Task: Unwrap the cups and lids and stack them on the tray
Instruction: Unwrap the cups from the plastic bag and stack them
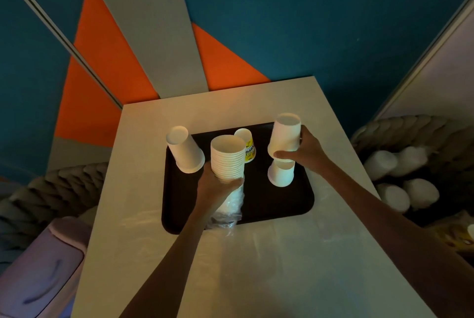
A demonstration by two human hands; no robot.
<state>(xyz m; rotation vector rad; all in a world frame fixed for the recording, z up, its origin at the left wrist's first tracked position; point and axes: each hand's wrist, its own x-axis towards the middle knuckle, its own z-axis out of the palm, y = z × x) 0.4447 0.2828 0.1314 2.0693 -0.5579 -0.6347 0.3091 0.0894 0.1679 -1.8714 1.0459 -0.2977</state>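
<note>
Left hand (218, 187) grips a nested paper-cup stack (227, 158), plastic wrapper (229, 208) trailing; right hand (306, 149) clasps an inverted white cup (286, 135) above a second inverted cup (281, 174) on the black tray (282, 205), bare toward its near edge. The yellow-labelled cup (247, 144) has unreadable print.

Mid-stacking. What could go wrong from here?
The right hand holds an upturned cup over a second upturned cup on the tray. Landing off-centre might tip the lower one.
The left hand grips the nested stack low, at the plastic wrap, so its bare upper cups could lean or spill.
The white cup at the tray's left edge stands close to that hand and may get knocked.
</note>
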